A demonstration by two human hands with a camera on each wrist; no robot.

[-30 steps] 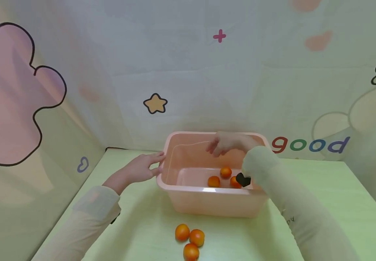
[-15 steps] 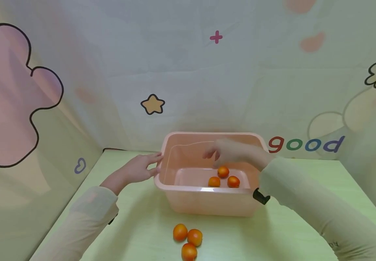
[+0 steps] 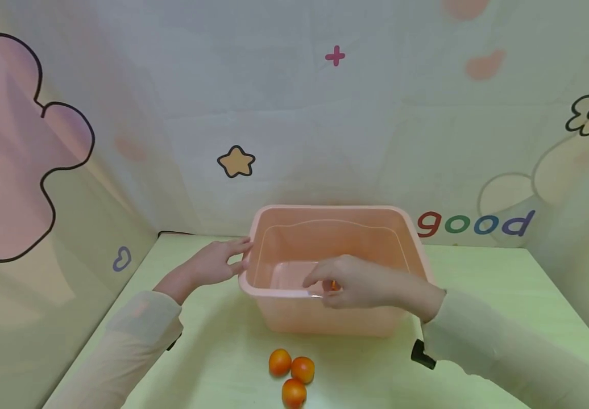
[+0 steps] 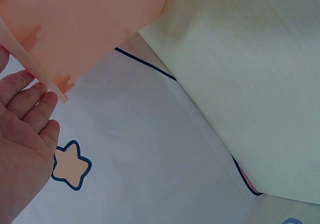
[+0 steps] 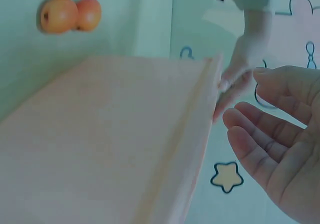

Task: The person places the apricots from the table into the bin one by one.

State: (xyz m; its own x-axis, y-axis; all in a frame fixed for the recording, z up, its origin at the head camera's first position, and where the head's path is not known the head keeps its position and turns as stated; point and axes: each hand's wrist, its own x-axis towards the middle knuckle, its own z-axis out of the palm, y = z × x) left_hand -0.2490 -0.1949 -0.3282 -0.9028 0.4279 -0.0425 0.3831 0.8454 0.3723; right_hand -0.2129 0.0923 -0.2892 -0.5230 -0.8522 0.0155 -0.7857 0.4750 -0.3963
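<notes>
A pink plastic basin (image 3: pixel 320 317) stands against the back wall. My left hand (image 3: pixel 210 264) rests at its left rim, fingers nearly straight; in the left wrist view the fingertips (image 4: pixel 46 106) touch the rim. My right hand (image 3: pixel 358 282) is over the basin's front rim. Its fingers are loosely bent and apart, with nothing between them in the right wrist view. Behind it, a bit of an orange fruit (image 3: pixel 335 285) shows inside the basin; the hand and front wall hide the rest. Three smooth round orange fruits (image 3: pixel 302 370) lie close together on the table before the basin.
The pale green table (image 3: pixel 212 352) runs out on both sides of the basin. A cloth backdrop (image 3: pixel 294 142) with printed shapes and letters rises right behind it and along the sides.
My right hand has come from the far part of the basin's inside towards me, to above its front rim. It now covers most of the fruits inside. The left hand stays at the rim.
</notes>
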